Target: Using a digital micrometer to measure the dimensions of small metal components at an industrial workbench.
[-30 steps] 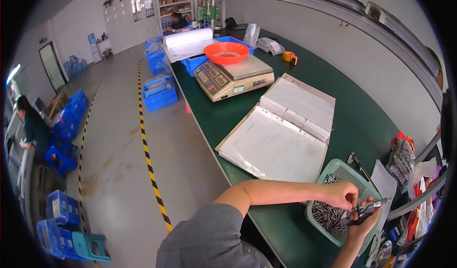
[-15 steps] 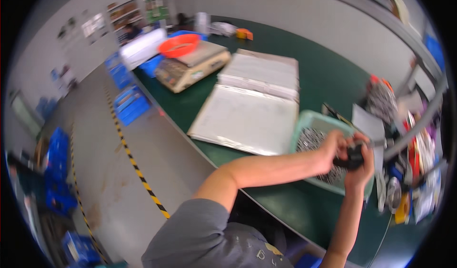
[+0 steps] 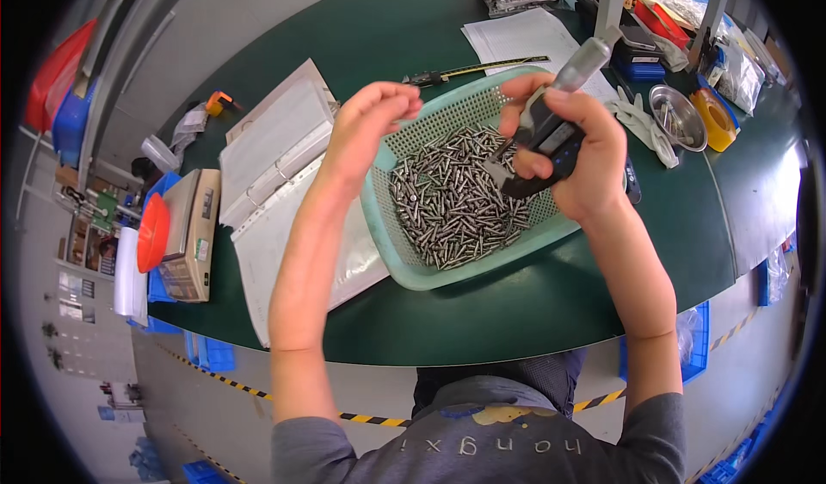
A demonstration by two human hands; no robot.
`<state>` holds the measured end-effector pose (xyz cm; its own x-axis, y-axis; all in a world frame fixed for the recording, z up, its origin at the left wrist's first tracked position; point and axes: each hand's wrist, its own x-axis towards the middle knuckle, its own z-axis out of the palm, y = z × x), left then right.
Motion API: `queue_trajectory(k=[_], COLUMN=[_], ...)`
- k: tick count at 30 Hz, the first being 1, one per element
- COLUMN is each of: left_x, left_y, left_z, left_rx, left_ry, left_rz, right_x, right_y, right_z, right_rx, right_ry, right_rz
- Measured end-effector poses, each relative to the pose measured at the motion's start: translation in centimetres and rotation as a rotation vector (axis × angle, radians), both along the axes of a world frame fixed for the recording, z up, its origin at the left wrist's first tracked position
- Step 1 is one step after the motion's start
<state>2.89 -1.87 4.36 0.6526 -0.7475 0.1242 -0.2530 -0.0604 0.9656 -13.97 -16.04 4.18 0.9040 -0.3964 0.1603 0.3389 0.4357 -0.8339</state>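
L hand point(image 3: 366, 135), now clear of the black-and-silver metal digital micrometer point(image 3: 555, 136), hangs half-curled, contents unclear, at 10 o'clock of pale-green perforated plastic basket point(image 3: 377, 217) w/ slim silver metal pins point(image 3: 456, 200) inside, leaving R hand point(image 3: 598, 153) alone gripping it, approx. 2 o'clock.

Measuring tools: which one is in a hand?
The black micrometer with the silver barrel: the right hand grips it, while the caliper lies unheld beyond the green basket.

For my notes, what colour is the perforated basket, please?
The basket is pale green, clearest in the head view.
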Motion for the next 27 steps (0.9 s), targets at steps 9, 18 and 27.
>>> queue_trajectory(k=[9,18,27], left_x=[1.4,1.0,0.0], left_y=[-0.9,-2.3,-1.2], left_z=[-6.3,-6.6,-4.3], left_rx=[0.332,0.387,0.004], left_ry=[-1.096,-1.115,0.084], left_rz=[-0.093,-0.107,-0.399], right_x=[3.3,3.2,3.1], right_y=[0.0,-1.0,-1.4], right_z=[0.8,-1.7,-2.4], right_rx=[0.095,0.307,0.358], right_ry=[-0.062,0.17,0.191], right_rz=[-0.075,-0.092,-0.001])
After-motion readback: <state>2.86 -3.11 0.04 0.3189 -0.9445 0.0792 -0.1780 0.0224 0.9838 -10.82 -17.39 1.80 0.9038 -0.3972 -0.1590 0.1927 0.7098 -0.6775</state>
